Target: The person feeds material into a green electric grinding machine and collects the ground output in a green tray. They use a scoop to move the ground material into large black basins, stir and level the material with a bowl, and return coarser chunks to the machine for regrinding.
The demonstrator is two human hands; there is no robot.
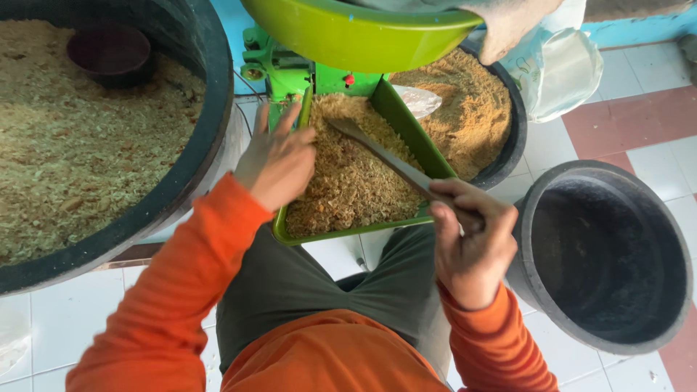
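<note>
Both hands work over a green rectangular metal tray heaped with coarse tan shredded material; the left hand lies with fingers spread on the tray's left rim, its fingertips touching the heap; the right hand is closed around the handle of a long flat grey metal blade, which slants up and left across the heap.

At the far left stands a large black round tub filled with pale flaky material, a small dark bowl half sunk in it near the far side; right of that, behind the tray, is a green machine body under a lime-green plastic basin; further right a second black tub holds finer brown material, and beside it sits what seems to be a pale plastic sack; at the near right an empty black round bucket stands on the white and red tiled floor, just beside the right hand.
</note>
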